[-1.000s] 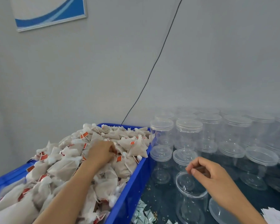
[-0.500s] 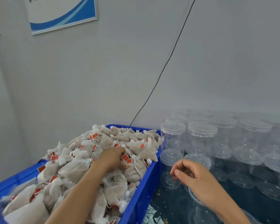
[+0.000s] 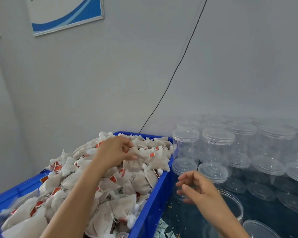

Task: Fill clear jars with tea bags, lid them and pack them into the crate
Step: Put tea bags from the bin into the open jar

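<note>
Soft off-white pyramid tea bags w/ red paper tags (image 3: 86, 182), heaped well above rim of blue plastic bin (image 3: 150, 210) on left. Left hand (image 3: 114, 152) over far end of heap, fingers curled, pinching one tea bag (image 3: 136, 158) at its top. Likely very light, limp, easy to crush, so best taken by a gathered corner or the mesh top, not by tag or string: strings prob. tangle w/ neighbours and drag extras out. Right hand (image 3: 194, 188) hovering just right of bin wall, fingers loosely curled, holding nothing, close above an open clear plastic jar (image 3: 230, 200) partly hidden by wrist. Jar likely light, stiff, smooth-sided and a bit slippery, tippy when empty, so best steadied round the wall near the rim while bags drop in. Rows of round clear plastic jars w/ lids on (image 3: 218, 145), stacked two high, filling back right up to wall; loose clear lid (image 3: 260, 229) at bottom right edge. Dark blue-green tabletop (image 3: 184, 219) under jars, glossy, w/ small crumbs and a few small white-green sachets (image 3: 163, 229) lying beside bin. Plain pale grey wall (image 3: 110, 83) close behind, thin black cable (image 3: 177, 67) running diagonally down it to behind bin, framed blue-and-white poster (image 3: 65, 14) top left. Packing crate for finished jars not in view.
</note>
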`<action>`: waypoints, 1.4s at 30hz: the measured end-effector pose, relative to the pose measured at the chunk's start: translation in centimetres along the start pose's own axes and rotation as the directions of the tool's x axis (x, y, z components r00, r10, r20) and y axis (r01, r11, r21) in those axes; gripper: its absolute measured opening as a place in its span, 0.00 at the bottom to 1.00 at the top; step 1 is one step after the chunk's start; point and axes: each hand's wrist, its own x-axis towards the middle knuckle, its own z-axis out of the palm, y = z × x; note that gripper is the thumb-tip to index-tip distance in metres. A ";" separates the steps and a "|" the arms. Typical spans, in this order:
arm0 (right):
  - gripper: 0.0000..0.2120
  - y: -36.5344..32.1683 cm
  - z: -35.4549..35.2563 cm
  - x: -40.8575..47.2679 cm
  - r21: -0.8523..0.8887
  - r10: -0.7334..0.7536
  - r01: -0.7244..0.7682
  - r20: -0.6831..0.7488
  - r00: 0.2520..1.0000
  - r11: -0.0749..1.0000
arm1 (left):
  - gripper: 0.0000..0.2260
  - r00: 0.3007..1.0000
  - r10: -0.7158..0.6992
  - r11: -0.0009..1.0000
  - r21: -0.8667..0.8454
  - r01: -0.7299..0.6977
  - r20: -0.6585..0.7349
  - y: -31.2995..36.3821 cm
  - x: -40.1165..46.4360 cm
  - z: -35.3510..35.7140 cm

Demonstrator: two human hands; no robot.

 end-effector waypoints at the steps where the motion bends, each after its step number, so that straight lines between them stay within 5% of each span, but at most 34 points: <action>1: 0.08 0.1 0.5 0.1 0.023 0.007 -0.007 0.005 1.000 1.000 | 0.10 1.000 0.001 0.998 0.069 -0.002 0.013 0.4 -0.3 -0.1; 4: 0.16 0.7 2.3 0.2 0.117 -0.009 0.003 0.053 0.999 0.993 | 0.10 0.998 0.060 0.954 0.293 -0.063 0.021 1.9 -0.9 -0.3; 10: 0.39 0.0 5.6 1.0 0.189 -0.106 0.090 0.077 0.991 0.978 | 0.09 0.897 0.272 0.961 -0.137 -0.238 0.349 4.2 -1.8 1.1; 17: 0.09 -0.4 7.7 2.2 0.235 0.005 -0.003 -0.010 1.000 0.972 | 0.10 0.890 0.236 0.962 -0.224 -0.157 0.390 3.3 -1.3 2.4; 20: 0.07 0.3 7.9 2.1 0.439 0.115 -0.095 -0.019 0.993 0.893 | 0.10 0.962 0.145 0.983 -0.147 -0.113 0.231 2.9 -1.0 1.6; 24: 0.07 0.5 7.9 2.0 0.690 0.199 -0.185 0.060 0.978 0.700 | 0.14 0.990 -0.066 0.938 0.332 0.105 -0.127 0.9 -0.3 -1.5; 28: 0.12 0.0 7.8 1.8 0.812 0.197 -0.240 0.158 0.968 0.532 | 0.26 0.910 -0.404 0.764 0.511 0.394 -0.097 -2.2 -0.4 -3.1; 32: 0.17 -0.6 7.7 1.4 0.888 0.134 -0.246 0.209 0.969 0.390 | 0.33 0.858 -0.513 0.738 0.503 0.450 -0.014 -4.7 -1.2 -2.5; 36: 0.23 -0.8 7.5 1.1 0.895 0.171 -0.224 0.169 0.971 0.386 | 0.19 0.863 -0.498 0.770 0.411 0.487 -0.090 -5.8 -1.0 -2.4; 39: 0.20 -0.7 7.2 1.1 0.907 0.220 -0.203 0.126 0.967 0.370 | 0.10 0.874 -0.453 0.827 0.284 0.485 -0.174 -6.3 -0.7 -2.1; 42: 0.14 -0.7 7.0 1.0 0.941 0.219 -0.175 0.113 0.969 0.290 | 0.08 0.847 -0.336 0.921 0.044 0.387 -0.413 -5.5 -1.1 -2.5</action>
